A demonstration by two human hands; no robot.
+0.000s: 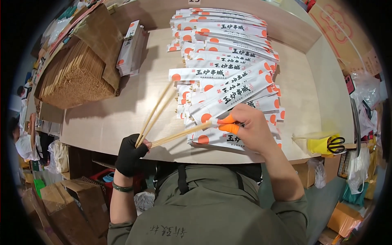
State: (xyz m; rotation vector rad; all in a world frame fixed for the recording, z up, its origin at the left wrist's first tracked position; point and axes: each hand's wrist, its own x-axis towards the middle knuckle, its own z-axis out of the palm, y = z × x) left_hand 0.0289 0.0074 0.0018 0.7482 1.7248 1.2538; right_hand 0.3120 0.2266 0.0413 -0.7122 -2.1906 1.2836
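Grey-green clothing (204, 212) fills the bottom of my view, up against a pale table (155, 49) with raised walls. Cartons (51, 200) and plastic bags (361, 169) crowd the room around, bending toward a dark rim where much is too small to read. From here I watch the black-gloved left hand (131, 155) grasp several chopsticks (181, 133), hiding their near ends; I cannot count them. The right hand (255, 126) pinches one lot's other end between orange-tipped fingers (229, 129), above white paper sleeves (245, 87) it partly covers. A thick stick bundle (77, 77) blocks the table's left side; scissors (337, 145) sit at its right edge.
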